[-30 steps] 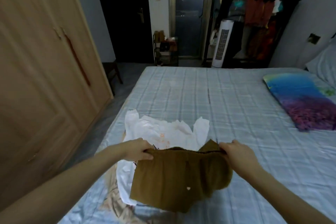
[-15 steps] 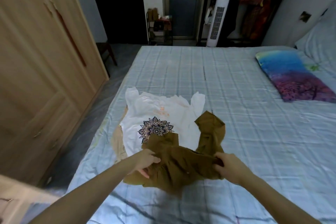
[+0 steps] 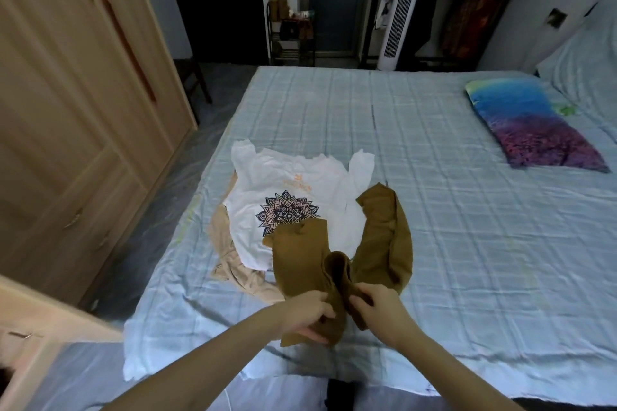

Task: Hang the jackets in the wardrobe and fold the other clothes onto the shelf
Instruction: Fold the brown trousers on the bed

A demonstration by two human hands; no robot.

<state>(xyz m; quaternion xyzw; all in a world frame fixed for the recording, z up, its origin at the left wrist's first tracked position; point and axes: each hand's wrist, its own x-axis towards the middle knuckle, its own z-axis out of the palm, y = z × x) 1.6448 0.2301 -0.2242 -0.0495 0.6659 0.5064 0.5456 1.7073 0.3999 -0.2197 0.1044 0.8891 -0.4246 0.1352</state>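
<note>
**Both hands gripping the brown trousers at the near edge of the bed**

Your left hand and your right hand sit almost side by side at about 6 o'clock, each with fingers curled into the waist end of the brown trousers. The cloth bunches up into a raised fold between the two hands, and a short flap of it hangs below your left palm.

From your grip the trousers run away toward 12 o'clock in two legs that split apart: the left leg lies flat over the lower edge of the white T-shirt, the right leg lies rumpled at about 1 o'clock, partly on the shirt's side and partly on the sheet.

The white T-shirt is spread face up at 11 o'clock, its dark round print showing just beyond the left trouser leg. A beige garment pokes out from under it on the left side.

All of this rests on the bed, covered in a pale blue checked sheet. A blue and purple pillow lies well apart at 2 o'clock. The wooden wardrobe stands closed at 9 to 10 o'clock, across the floor from the bed.
</note>
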